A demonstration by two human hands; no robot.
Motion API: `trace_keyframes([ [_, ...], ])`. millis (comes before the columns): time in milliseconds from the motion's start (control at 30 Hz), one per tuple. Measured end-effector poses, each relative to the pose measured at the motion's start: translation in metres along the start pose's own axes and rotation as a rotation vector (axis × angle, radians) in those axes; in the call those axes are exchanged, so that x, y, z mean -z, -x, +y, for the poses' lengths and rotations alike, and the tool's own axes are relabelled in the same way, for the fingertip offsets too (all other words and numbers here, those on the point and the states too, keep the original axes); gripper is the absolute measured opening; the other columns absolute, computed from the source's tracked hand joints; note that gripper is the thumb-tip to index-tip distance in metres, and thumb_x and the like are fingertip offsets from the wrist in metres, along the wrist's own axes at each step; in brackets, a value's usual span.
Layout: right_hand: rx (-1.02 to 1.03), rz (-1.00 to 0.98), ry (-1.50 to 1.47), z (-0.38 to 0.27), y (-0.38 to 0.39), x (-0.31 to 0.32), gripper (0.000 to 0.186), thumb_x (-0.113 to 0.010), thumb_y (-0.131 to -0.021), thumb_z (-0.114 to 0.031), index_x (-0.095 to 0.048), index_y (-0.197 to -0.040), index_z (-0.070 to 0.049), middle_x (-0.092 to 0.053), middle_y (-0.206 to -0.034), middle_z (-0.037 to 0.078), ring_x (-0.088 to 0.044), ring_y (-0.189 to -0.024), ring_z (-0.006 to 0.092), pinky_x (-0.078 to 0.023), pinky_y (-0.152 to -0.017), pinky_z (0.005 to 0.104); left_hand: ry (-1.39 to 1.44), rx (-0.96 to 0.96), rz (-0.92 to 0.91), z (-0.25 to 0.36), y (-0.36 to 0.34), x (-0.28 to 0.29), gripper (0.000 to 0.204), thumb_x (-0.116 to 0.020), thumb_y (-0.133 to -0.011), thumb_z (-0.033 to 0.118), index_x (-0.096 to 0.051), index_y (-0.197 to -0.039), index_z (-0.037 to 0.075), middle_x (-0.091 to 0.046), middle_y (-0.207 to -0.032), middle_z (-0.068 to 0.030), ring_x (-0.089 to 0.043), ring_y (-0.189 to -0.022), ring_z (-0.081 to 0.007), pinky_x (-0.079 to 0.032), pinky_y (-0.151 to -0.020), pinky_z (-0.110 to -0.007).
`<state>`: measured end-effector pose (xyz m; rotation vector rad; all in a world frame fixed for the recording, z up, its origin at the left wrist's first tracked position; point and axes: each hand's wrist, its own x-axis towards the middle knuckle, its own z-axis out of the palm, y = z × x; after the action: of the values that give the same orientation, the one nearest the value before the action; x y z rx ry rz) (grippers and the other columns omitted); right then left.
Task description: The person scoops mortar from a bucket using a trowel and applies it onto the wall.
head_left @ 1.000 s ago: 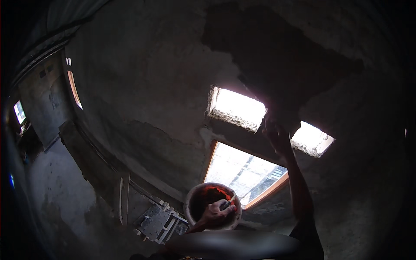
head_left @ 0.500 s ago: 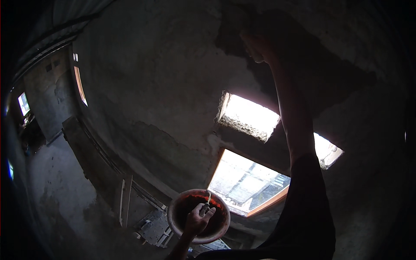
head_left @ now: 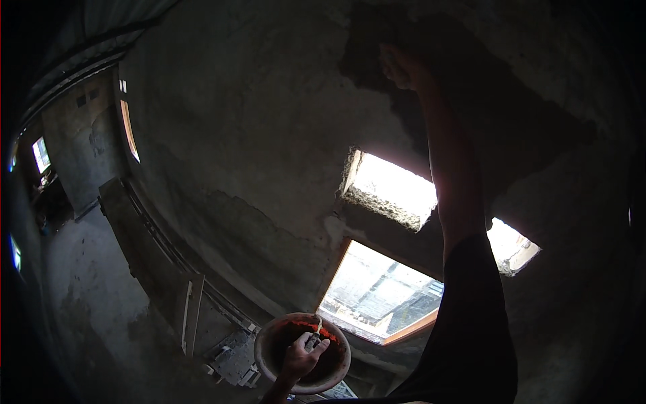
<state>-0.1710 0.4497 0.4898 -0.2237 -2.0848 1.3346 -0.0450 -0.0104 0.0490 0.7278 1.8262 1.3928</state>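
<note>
My left hand point(head_left: 300, 358) is closed round a dark-handled tool point(head_left: 312, 342) with a thin, bent, pale shank like a trowel's. No blade shows. Hand and tool are over a round, wide-rimmed basin point(head_left: 267, 360), whose inside is dark with a reddish band along the far wall. High up, my right hand point(head_left: 398, 67) is closed against a dark, damp-looking patch point(head_left: 484, 87) on the grey wall point(head_left: 262, 108). Shadow hides whatever those fingers hold. My right arm stretches upward in a dark sleeve.
Two bright rough-edged openings point(head_left: 393, 186) pierce the wall, one partly behind my right arm. Below them sits a wood-framed window point(head_left: 380, 289), close to the basin. Boards point(head_left: 192, 313) lean at the lower left. A long panel point(head_left: 138, 236) runs along the wall's foot.
The basin and my left hand sit slightly lower and further left in view. The openings and my right hand shift slightly right and down. Both hands stay closed.
</note>
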Motion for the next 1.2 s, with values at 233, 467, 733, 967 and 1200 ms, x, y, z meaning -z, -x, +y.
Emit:
trace_keyframes([
  [233,0.024,0.058,0.031,-0.004,0.022,-0.010,0.031,-0.057,-0.086,-0.039,-0.058,-0.088,-0.008,-0.059,-0.071,0.004,-0.056,-0.052,0.0165,-0.047,-0.045,0.0310,-0.009,-0.014,-0.046,-0.001,-0.005,-0.011,0.033,-0.066,-0.081,0.038,-0.059,-0.084,0.006,-0.058,-0.068,-0.0030,-0.056,-0.064,-0.0127,-0.045,-0.063,-0.030],
  [467,0.020,0.138,0.032,0.004,0.042,-0.007,0.030,-0.058,-0.086,-0.038,-0.057,-0.087,-0.008,-0.058,-0.068,0.004,-0.056,-0.052,0.0151,-0.047,-0.044,0.0304,0.004,-0.017,-0.078,-0.003,-0.003,-0.015,0.035,-0.066,-0.081,0.039,-0.058,-0.084,0.006,-0.059,-0.070,-0.0038,-0.057,-0.067,-0.0137,-0.045,-0.065,-0.031],
  [733,0.105,0.182,0.079,0.025,0.039,-0.008,0.037,-0.059,-0.086,-0.043,-0.058,-0.091,-0.006,-0.059,-0.069,0.004,-0.057,-0.053,0.0150,-0.046,-0.044,0.0291,-0.049,0.028,-0.140,-0.009,0.001,-0.018,0.038,-0.065,-0.081,0.040,-0.061,-0.096,0.005,-0.066,-0.084,-0.0098,-0.064,-0.083,-0.0216,-0.048,-0.075,-0.033],
  [967,0.093,0.172,0.152,0.007,0.017,-0.032,0.040,-0.057,-0.087,-0.046,-0.060,-0.091,-0.006,-0.060,-0.069,0.007,-0.058,-0.055,0.0179,-0.048,-0.048,0.0320,-0.032,0.103,-0.133,-0.015,0.005,-0.021,0.041,-0.066,-0.081,0.040,-0.061,-0.102,0.005,-0.067,-0.089,-0.0102,-0.065,-0.086,-0.0217,-0.049,-0.078,-0.033],
  [1200,0.063,0.100,0.186,0.003,0.007,-0.029,0.040,-0.055,-0.088,-0.045,-0.061,-0.079,-0.007,-0.058,-0.065,0.005,-0.055,-0.052,0.0180,-0.044,-0.048,0.0346,-0.047,0.082,-0.076,-0.015,0.007,-0.013,0.039,-0.066,-0.080,0.041,-0.061,-0.094,0.004,-0.066,-0.084,-0.0095,-0.064,-0.080,-0.0212,-0.048,-0.074,-0.033],
])
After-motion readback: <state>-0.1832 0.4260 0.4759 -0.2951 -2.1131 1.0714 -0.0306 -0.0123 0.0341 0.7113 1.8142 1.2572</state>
